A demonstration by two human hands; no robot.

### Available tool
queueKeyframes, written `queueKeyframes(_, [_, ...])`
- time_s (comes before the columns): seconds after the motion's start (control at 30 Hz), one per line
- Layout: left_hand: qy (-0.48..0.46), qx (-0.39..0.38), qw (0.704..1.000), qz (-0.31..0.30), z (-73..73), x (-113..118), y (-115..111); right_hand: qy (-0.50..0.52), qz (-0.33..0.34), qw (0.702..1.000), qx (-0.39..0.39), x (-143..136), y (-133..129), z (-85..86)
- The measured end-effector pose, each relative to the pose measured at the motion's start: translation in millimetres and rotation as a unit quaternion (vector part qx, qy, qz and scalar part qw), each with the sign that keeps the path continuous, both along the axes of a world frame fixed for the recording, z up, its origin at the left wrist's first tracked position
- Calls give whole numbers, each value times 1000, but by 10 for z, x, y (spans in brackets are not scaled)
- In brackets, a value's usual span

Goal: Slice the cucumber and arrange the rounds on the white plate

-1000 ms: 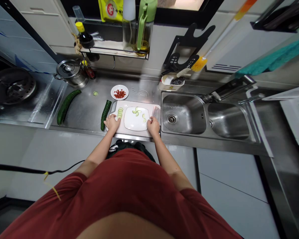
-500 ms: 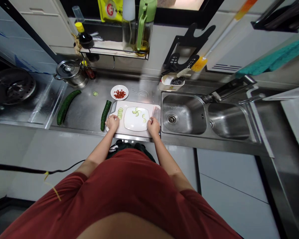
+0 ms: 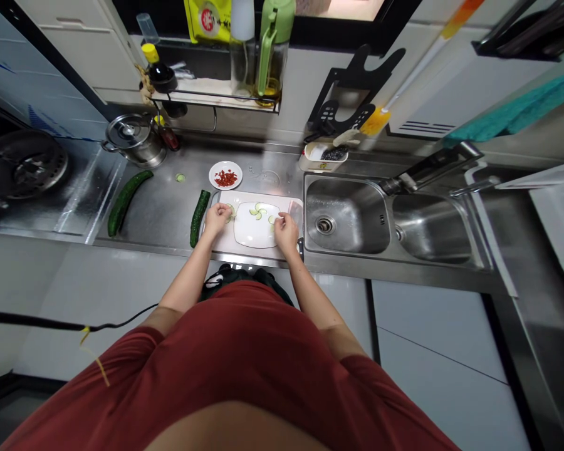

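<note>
My left hand [image 3: 217,220] is over the left part of the pale cutting board [image 3: 223,247]. Its fingertips are pinched at a row of thin cucumber slices [image 3: 231,212], partly hidden by the fingers. My right hand [image 3: 286,233] is closed at the right rim of the white plate [image 3: 256,235], its thumb and finger drawn together; what they hold, if anything, is hidden. Curved cucumber pieces [image 3: 257,212] form a pinwheel near the plate's far edge, and another slice [image 3: 271,220] lies close to my right fingertips. A black knife handle [image 3: 301,249] shows beside my right wrist.
A cut cucumber [image 3: 198,219] lies left of the board, a whole cucumber [image 3: 126,203] farther left. Behind the board stands a small plate [image 3: 225,164] of chopped red pieces. A lidded pot [image 3: 138,141] is at back left; a double sink [image 3: 348,216] is on the right.
My left hand has moved away from my body onto the cucumber slices. My right hand has shifted slightly away and left over the plate's edge, uncovering the knife handle.
</note>
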State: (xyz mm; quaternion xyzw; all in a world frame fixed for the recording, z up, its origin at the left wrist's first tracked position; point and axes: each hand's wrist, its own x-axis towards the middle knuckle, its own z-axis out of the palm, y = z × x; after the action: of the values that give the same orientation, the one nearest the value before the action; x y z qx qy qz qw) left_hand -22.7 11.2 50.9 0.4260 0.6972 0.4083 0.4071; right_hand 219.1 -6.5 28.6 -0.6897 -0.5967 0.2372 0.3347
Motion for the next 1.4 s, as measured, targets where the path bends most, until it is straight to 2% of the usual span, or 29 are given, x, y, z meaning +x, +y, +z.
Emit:
queueKeyframes(0.1, [-112,35,992,-43,240,62,22,47,9,999,0,-77,62,179])
queueKeyframes(0.2, [-170,42,980,-91,523,123,3,139,34,990,-12,-179,127,384])
queueKeyframes(0.33, [-201,39,966,-160,844,183,-40,298,142,944,-7,-332,172,669])
queueKeyframes(0.4, [-203,42,961,-180,941,203,-55,349,191,917,-28,-391,166,798])
queueKeyframes(0.47, [-199,43,960,-190,998,219,-65,377,210,901,-50,-433,152,898])
queueKeyframes(0.57, [-193,43,961,-194,1037,243,-78,402,202,891,-62,-475,136,977])
queueKeyframes(0.7, [-196,43,960,-197,1034,273,-88,411,193,889,-58,-507,142,988])
queueKeyframes(0.87, [-208,47,962,-169,927,292,-94,406,180,894,-61,-482,162,1014])
queueKeyframes(0.97, [-241,-16,960,-141,840,335,-128,401,176,897,-54,-449,172,1050])
queueKeyframes(1.03, [-306,-87,937,-146,802,385,-162,400,184,896,-51,-432,178,1068])
queueKeyframes(1.13, [-425,-179,870,-173,804,460,-201,397,197,896,-42,-410,185,1077])
queueKeyframes(1.2, [-478,-208,835,-177,841,491,-209,390,200,898,-35,-393,185,1078])
queueKeyframes(1.3, [-520,-222,809,-160,916,505,-204,384,206,900,-24,-358,175,1088])
queueKeyframes(1.4, [-529,-221,805,-151,976,500,-198,385,222,895,-22,-324,156,1111])
